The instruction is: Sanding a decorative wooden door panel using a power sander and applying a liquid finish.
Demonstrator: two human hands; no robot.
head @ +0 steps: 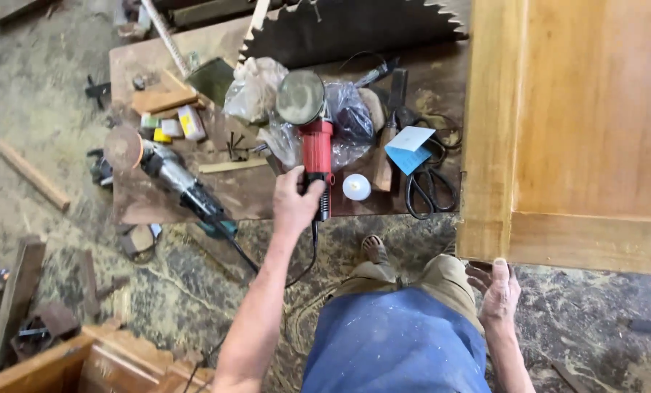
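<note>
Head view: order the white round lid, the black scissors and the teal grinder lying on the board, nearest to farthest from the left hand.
From the left hand, gripping the red grinder:
1. White round lid, just to its right.
2. Teal grinder, off to its left on the board.
3. Black scissors, farther right, near the wooden door panel.

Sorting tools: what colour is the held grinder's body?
Red grinder, left hand; head view.
</note>
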